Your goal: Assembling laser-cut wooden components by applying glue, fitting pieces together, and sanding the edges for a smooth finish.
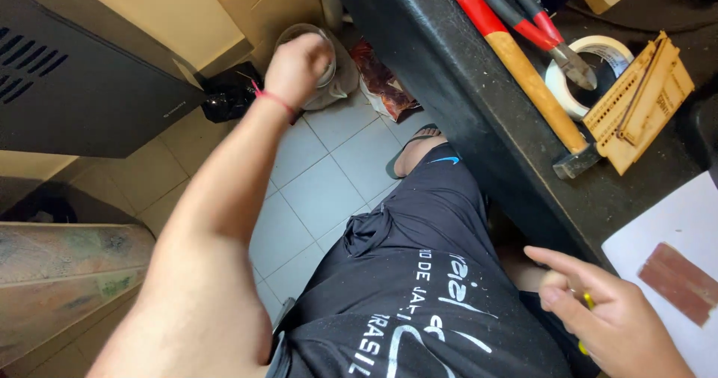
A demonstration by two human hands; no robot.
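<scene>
- Reaching toward upper centre, left hand (297,68) clenched at rim of clear plastic container (323,45) on floor.
- Pinching small yellow object (587,303), right hand (609,314) at lower right, index finger extended, beside white paper (673,228).
- Lying on black bench (479,101): hammer (523,71), pliers (535,23).

Bright even daylight, soft shadow under the black worktop (479,116) toward 3 o'clock, mild glare on floor tiles (321,176), wide-angle stretching at edges, forearm slightly soft

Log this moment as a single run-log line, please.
left hand: at glass jar by floor | right hand: holds small yellow item at bench edge
</scene>
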